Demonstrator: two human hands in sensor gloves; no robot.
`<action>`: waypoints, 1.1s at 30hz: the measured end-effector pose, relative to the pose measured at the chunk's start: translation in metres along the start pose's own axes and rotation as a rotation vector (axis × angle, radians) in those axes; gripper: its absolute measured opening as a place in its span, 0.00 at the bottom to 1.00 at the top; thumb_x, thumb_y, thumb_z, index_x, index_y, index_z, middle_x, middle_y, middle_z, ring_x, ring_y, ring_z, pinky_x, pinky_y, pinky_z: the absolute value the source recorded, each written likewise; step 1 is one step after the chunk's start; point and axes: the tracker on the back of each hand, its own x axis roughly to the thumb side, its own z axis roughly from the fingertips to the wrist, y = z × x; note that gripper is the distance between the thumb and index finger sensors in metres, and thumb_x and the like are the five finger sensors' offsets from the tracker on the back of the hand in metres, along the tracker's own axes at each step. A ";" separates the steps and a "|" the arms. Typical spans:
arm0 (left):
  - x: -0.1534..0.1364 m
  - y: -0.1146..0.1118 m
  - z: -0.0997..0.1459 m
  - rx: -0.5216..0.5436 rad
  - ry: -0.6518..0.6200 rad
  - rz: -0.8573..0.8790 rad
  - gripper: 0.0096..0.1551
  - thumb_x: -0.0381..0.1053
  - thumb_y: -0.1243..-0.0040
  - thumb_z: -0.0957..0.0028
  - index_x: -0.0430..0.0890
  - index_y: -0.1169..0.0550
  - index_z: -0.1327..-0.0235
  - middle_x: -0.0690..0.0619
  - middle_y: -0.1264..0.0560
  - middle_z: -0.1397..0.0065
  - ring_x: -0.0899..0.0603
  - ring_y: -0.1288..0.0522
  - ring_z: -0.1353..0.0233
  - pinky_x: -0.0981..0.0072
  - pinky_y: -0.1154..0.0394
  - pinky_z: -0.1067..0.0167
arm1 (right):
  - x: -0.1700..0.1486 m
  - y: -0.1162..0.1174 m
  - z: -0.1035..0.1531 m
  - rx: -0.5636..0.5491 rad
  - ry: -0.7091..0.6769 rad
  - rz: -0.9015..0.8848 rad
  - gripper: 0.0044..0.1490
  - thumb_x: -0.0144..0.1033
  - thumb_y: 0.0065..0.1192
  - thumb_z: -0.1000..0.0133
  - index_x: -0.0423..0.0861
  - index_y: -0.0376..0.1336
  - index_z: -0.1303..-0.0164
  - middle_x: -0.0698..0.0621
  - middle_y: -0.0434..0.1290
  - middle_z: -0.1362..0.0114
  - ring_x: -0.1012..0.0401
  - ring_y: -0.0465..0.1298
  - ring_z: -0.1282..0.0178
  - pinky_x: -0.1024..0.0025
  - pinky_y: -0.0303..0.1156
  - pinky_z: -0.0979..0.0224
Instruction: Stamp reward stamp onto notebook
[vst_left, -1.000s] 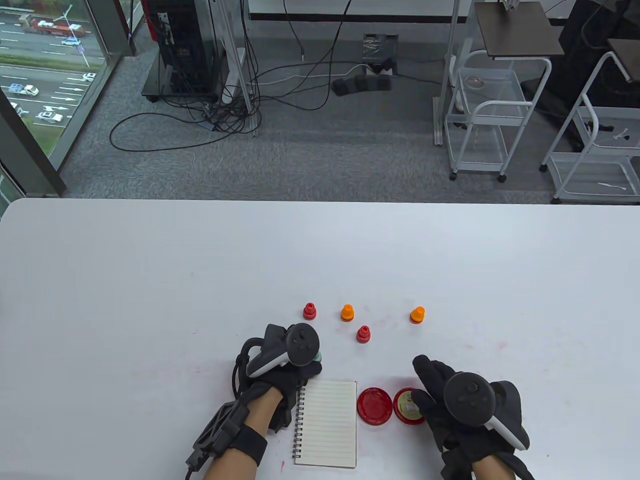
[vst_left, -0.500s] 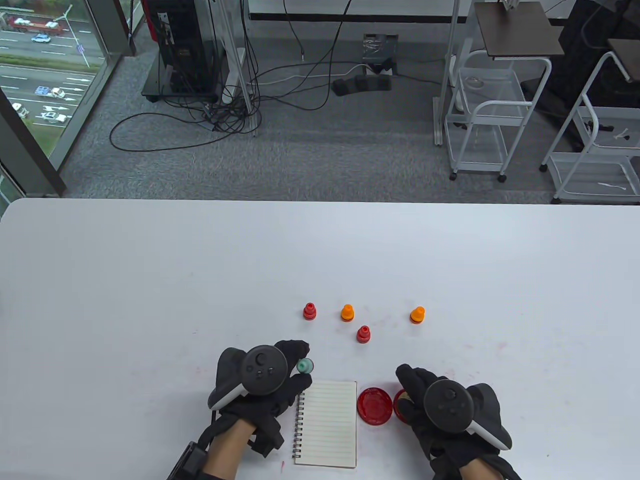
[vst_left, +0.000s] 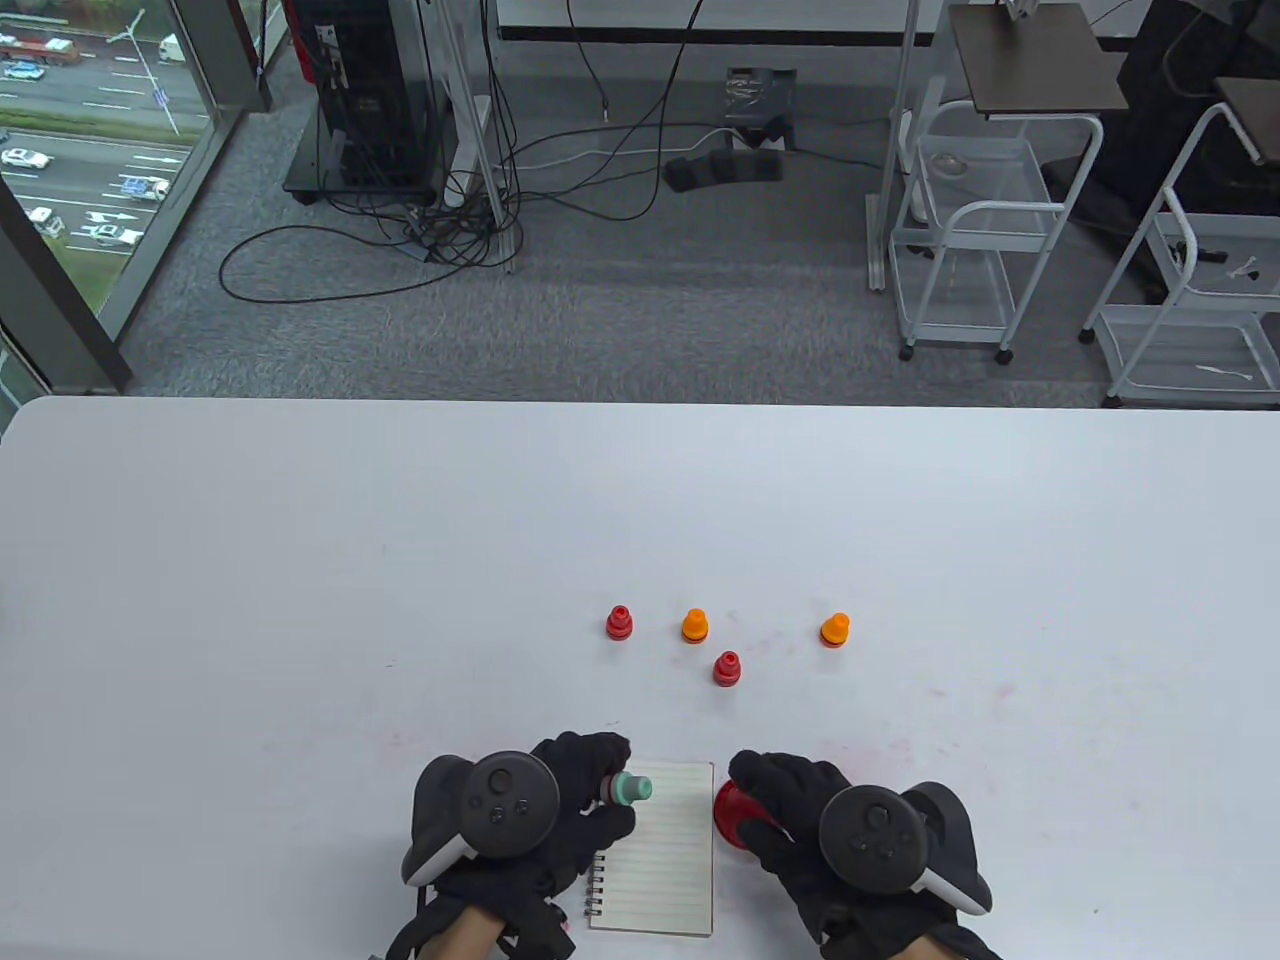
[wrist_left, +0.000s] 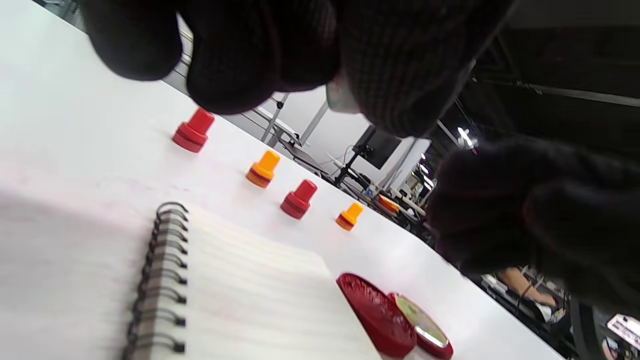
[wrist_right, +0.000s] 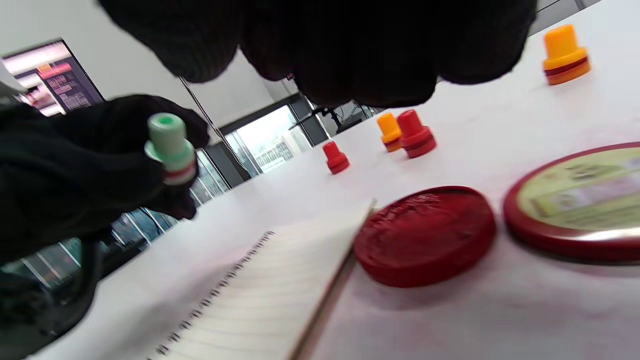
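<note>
My left hand (vst_left: 606, 792) pinches a small green stamp (vst_left: 634, 789) and holds it on its side above the top left corner of the spiral notebook (vst_left: 660, 870). The notebook lies open on a blank lined page near the table's front edge. In the right wrist view the green stamp (wrist_right: 170, 147) hangs clear above the notebook (wrist_right: 270, 300). My right hand (vst_left: 775, 805) hovers with loosely bent fingers over the open red ink pad (vst_left: 726, 806) and holds nothing. The ink pad (wrist_right: 425, 232) and its lid (wrist_right: 575, 200) lie side by side, right of the notebook.
Two red stamps (vst_left: 619, 622) (vst_left: 727, 668) and two orange stamps (vst_left: 695, 626) (vst_left: 835, 629) stand on the white table (vst_left: 300, 600) behind the notebook. Faint pink ink smudges mark the tabletop. Beyond the far edge are floor cables and white carts.
My left hand has turned and carried the green stamp nearer and to the right, to the notebook's top corner. My right hand has slid left from the lid to above the ink pad.
</note>
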 end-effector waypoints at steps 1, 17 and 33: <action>0.005 -0.005 -0.001 -0.003 -0.020 -0.028 0.40 0.55 0.28 0.56 0.43 0.27 0.32 0.48 0.21 0.41 0.46 0.20 0.46 0.42 0.23 0.38 | 0.002 0.001 0.000 -0.018 -0.010 -0.037 0.35 0.45 0.62 0.48 0.48 0.60 0.29 0.44 0.72 0.29 0.44 0.76 0.37 0.44 0.75 0.36; 0.030 -0.034 -0.006 -0.027 -0.129 -0.066 0.42 0.58 0.31 0.56 0.38 0.26 0.33 0.48 0.19 0.44 0.45 0.18 0.49 0.42 0.22 0.40 | 0.008 0.022 -0.007 -0.094 -0.006 -0.094 0.32 0.42 0.70 0.53 0.44 0.67 0.39 0.45 0.81 0.43 0.52 0.84 0.54 0.57 0.83 0.51; 0.016 -0.029 -0.004 -0.086 -0.071 -0.021 0.40 0.57 0.30 0.56 0.38 0.26 0.32 0.48 0.19 0.43 0.45 0.18 0.48 0.41 0.22 0.39 | 0.006 0.016 -0.005 -0.115 -0.013 -0.100 0.31 0.40 0.70 0.52 0.45 0.67 0.39 0.44 0.80 0.43 0.51 0.83 0.53 0.56 0.82 0.50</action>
